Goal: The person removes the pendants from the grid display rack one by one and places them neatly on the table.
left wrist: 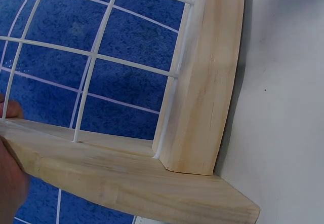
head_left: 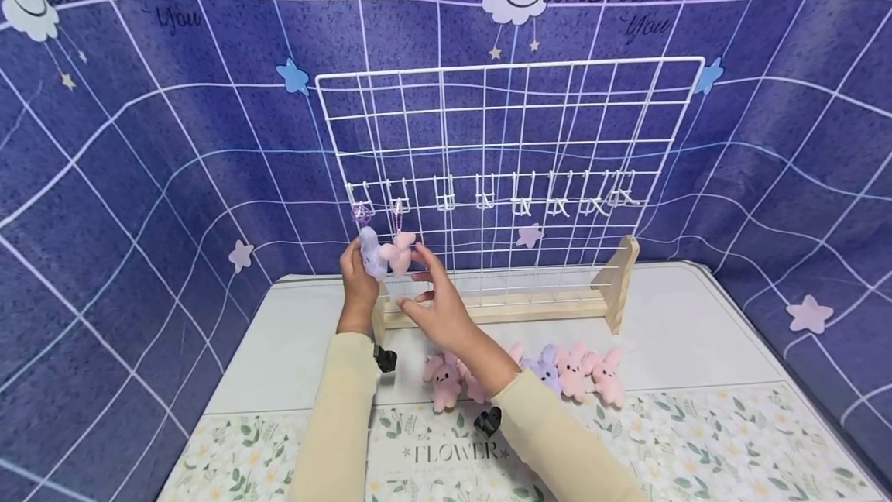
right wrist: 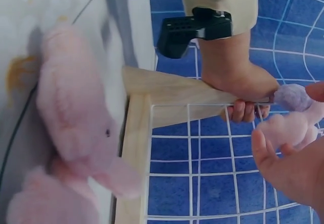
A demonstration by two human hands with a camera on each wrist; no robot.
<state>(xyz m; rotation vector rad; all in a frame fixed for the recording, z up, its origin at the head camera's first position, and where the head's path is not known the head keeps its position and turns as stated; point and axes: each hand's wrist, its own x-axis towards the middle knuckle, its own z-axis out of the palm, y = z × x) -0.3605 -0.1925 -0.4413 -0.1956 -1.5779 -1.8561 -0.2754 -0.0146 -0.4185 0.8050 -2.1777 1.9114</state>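
Observation:
A lilac plush bunny point(head_left: 372, 256) and a pink plush bunny point(head_left: 400, 254) hang from the two leftmost hooks of the white wire grid point(head_left: 484, 126). My left hand point(head_left: 358, 276) grips the wooden end piece point(right wrist: 167, 89) of the grid's stand, fingers curled round its edge behind the lilac bunny. In the left wrist view, only part of that hand shows beside the wood point(left wrist: 212, 82). Close to the pink bunny's right side is my right hand point(head_left: 440, 307), its fingers loosely spread with nothing held between them.
Several more empty hooks point(head_left: 523, 204) line the grid to the right. On the table point(head_left: 279, 347), in front of the stand, lie several pink and lilac plush bunnies point(head_left: 444, 379), partly behind my right forearm. A flower-print mat point(head_left: 718, 440) covers the table's near part. A patterned blue curtain point(head_left: 766, 215) surrounds it.

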